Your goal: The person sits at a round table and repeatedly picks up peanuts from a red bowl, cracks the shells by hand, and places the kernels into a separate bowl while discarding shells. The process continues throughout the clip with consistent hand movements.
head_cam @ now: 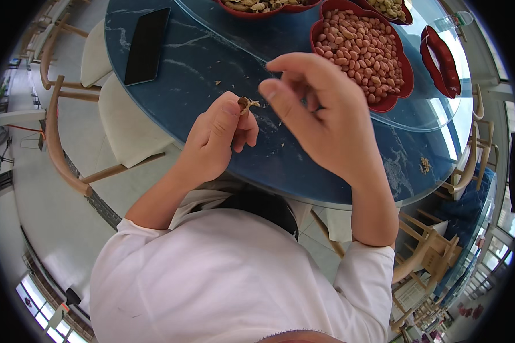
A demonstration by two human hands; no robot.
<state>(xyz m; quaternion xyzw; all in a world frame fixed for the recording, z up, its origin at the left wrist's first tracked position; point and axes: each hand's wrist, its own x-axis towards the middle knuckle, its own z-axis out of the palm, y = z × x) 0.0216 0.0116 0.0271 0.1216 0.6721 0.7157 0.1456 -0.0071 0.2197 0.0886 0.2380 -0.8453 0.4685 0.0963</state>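
Note:
My left hand [216, 133] pinches a broken peanut shell [245, 105] between thumb and fingers above the table. Just right of it, my right hand [326, 115] hovers with thumb and forefinger apart and nothing visible between them. Beyond that hand sits a red scalloped bowl [405, 88] full of shelled pink-skinned peanuts [360, 51]. At the top edge a second red bowl [264, 13] holds empty-looking peanut shells [257, 5]. Part of a third red bowl, with whole unshelled peanuts [388, 7], shows at the upper right.
A dark smartphone [148, 47] lies on the blue marbled table [189, 73] at the left. The bowls stand on a glass turntable [416, 122]. An upright-looking red dish [440, 64] and a clear bottle [457, 19] are at right. Crumbs [425, 165] lie near the edge. Wooden chairs [128, 124] surround the table.

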